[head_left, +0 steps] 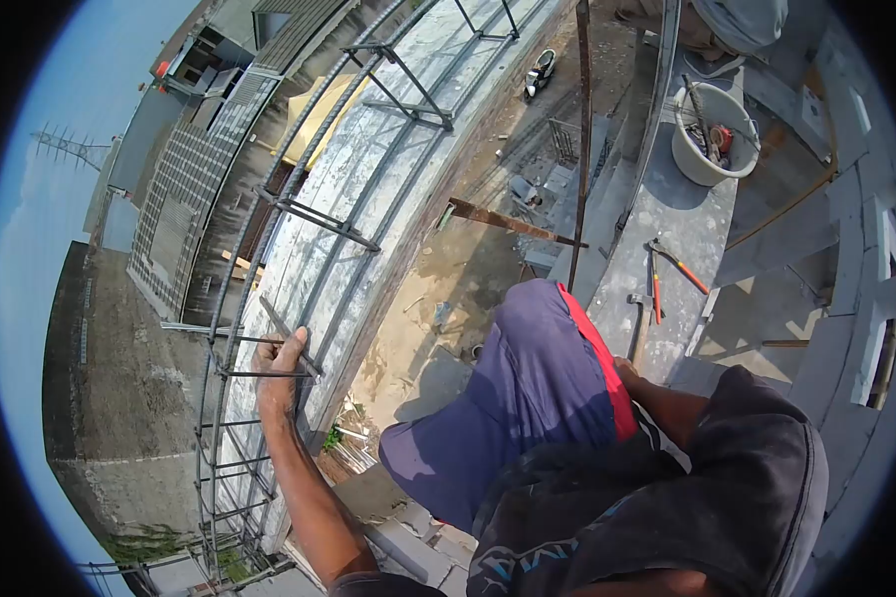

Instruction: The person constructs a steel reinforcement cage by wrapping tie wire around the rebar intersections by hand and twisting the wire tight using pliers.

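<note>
My left hand (279,370) is closed round a steel stirrup of the long rebar cage (246,224), thumb uppermost. The cage runs along the top of a pale concrete beam (383,169). Beside my raised knee, my right hand (624,370) is partly hidden and its fingers do not show. It lies by the lower end of the wooden handle of a hammer (641,323); whether it grips the handle I cannot tell. Just past the hammer, end-cutting pliers (679,267) with red-orange handles lie spread on a grey ledge (682,224).
A white bucket (702,169) holding tools stands farther along the ledge. A rusty upright bar (581,129) and a brown crosspiece (508,223) span the deep drop between beam and ledge. Far below stands a motor scooter (540,75). Roofs lie beyond the beam.
</note>
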`<state>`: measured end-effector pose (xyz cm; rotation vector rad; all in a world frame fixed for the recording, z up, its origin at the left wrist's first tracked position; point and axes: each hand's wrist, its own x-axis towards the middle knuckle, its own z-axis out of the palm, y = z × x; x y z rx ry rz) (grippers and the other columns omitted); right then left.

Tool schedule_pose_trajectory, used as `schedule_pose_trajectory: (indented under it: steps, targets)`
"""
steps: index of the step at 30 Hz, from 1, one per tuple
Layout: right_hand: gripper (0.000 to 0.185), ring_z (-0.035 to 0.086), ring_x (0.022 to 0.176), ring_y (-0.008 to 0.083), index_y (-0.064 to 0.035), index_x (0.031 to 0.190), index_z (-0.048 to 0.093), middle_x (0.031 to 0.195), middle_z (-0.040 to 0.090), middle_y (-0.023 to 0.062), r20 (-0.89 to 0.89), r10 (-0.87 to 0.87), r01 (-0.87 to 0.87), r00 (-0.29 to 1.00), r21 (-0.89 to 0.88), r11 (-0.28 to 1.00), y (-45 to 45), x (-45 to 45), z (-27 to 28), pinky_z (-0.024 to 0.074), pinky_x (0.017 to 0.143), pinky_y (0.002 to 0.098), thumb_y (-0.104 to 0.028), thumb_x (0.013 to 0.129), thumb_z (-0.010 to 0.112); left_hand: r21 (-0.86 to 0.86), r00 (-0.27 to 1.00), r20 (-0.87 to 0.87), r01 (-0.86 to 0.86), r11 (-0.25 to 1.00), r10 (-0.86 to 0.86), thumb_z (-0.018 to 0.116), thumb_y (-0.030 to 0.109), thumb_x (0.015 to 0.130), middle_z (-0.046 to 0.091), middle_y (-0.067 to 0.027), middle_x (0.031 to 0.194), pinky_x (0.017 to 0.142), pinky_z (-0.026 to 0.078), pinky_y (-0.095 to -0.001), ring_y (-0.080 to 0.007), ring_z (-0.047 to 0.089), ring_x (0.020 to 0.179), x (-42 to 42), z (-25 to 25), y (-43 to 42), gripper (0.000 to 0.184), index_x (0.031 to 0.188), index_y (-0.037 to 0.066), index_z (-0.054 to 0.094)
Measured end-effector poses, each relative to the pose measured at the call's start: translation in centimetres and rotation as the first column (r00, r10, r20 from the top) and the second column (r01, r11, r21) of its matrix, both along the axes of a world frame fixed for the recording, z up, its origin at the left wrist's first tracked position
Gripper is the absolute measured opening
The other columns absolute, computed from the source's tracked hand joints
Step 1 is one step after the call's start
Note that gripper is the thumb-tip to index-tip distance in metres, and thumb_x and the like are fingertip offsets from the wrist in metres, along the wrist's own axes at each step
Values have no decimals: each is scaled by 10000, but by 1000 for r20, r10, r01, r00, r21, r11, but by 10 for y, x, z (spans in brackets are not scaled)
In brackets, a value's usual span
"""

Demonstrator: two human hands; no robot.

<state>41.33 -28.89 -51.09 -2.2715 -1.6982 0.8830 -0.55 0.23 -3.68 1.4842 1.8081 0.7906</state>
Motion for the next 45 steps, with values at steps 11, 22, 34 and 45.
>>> schedule_pose_trajectory:
  steps: [11, 22, 34, 45]
  targets:
    - [109, 477, 518, 92, -139, 1021, 580, 700, 574, -4, -806, -588, 649, -63, -481, 590, -9, 12, 65, 396, 480, 261, -227, 993, 638, 148, 989, -123, 94, 984, -76, 785, 386, 886, 527, 11, 717, 629, 386, -316, -115, 426, 673, 7, 0, -7, 393, 880, 18, 645]
    - [195, 538, 651, 72, -60, 1094, 582, 753, 557, -16, -794, -214, 624, 570, 248, 741, 92, 37, 376, 426, 574, 249, -212, 985, 636, 741, 987, -130, 31, 671, 98, 678, 194, 983, 634, -110, 961, 821, 493, -349, -204, 583, 888, 24, -40, -121, 238, 1053, -29, 638]
    - [176, 570, 703, 100, -37, 1096, 589, 777, 593, 11, -755, 16, 365, 656, 336, 868, 85, -42, 442, 471, 666, 285, -167, 993, 646, 223, 507, 688, 533, 816, -519, 616, 217, 1036, 676, -141, 1162, 852, 543, -283, -152, 646, 968, 226, -38, -116, 452, 1394, -46, 529]
    - [342, 671, 920, 255, -84, 1006, 735, 985, 706, 130, -199, -96, 137, 975, 201, 970, -37, 56, 390, 519, 807, 400, -415, 918, 731, 284, 135, 943, 143, 948, -303, 568, 234, 1058, 567, -31, 838, 716, 511, -316, -141, 564, 765, 121, -45, -112, 365, 1321, -16, 528]
